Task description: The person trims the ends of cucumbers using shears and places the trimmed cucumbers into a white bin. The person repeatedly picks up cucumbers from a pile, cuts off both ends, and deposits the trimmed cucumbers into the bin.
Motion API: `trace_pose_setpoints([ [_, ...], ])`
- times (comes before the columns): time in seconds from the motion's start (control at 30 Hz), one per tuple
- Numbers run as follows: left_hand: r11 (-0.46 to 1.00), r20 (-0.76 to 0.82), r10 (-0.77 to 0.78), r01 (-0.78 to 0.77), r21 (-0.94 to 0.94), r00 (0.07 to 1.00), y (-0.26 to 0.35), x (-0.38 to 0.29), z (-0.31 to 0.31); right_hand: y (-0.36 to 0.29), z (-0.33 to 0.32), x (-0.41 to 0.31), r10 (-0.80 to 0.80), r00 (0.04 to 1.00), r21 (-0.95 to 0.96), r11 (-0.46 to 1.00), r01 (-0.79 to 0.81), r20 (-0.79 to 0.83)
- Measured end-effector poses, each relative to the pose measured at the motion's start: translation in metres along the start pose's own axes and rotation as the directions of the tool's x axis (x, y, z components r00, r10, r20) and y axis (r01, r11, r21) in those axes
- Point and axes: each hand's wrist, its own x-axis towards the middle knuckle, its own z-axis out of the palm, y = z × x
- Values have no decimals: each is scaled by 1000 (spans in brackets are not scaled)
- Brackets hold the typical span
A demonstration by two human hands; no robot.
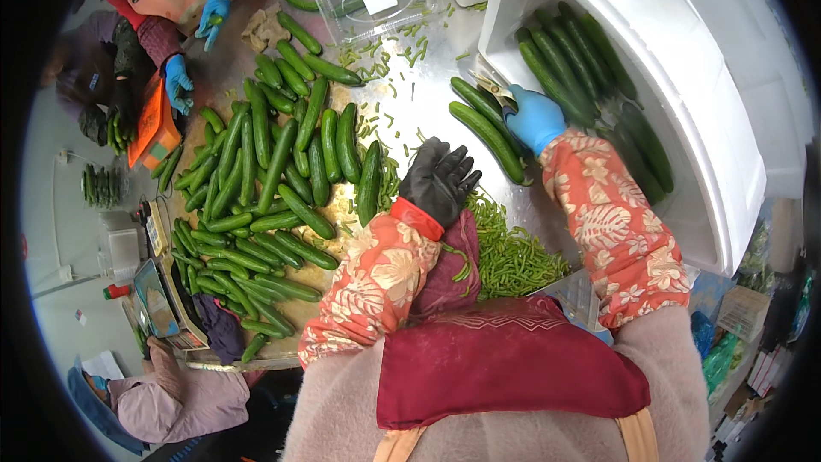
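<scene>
My left hand [440, 181], in a black glove, lies palm up with its fingers apart and nothing in it. In a blue glove, my right hand [536, 117] grips scissors [492, 86] with metal blades, above a few cucumbers [489, 140] on the metal table [410, 102]. Left of my left hand a large pile of cucumbers [256, 160] covers the table. Cut green stems [513, 250] are heaped between my forearms. Several more cucumbers [564, 64] lie inside a white foam box [712, 135] at the right.
A clear plastic container [378, 0] stands at the far side, near a crumpled brown cloth [264, 30]. Co-workers with gloved hands are at the upper left, beside an orange box [154, 128]. Another person and a scale [155, 228] are at the left.
</scene>
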Motion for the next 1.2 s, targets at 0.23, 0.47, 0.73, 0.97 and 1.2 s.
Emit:
trace_pose_setpoints([
  [0.23,990,162,-6,-17,139,987,-3,2,7,1,39,-11,-138,988,587,806,74,66],
  [0.47,996,360,17,-49,81,933,5,1,-12,-53,30,-66,-123,975,635,772,-22,183],
  [0.73,983,490,166,-105,-148,856,21,-42,2,-47,-28,-116,-23,994,845,530,-77,105],
  [0.97,932,280,243,-144,-331,929,17,-55,33,-22,-6,-190,-162,882,407,840,358,-442],
  [1.2,930,244,157,-59,-364,957,-9,-68,44,-29,2,-199,-68,846,409,853,324,-529],
])
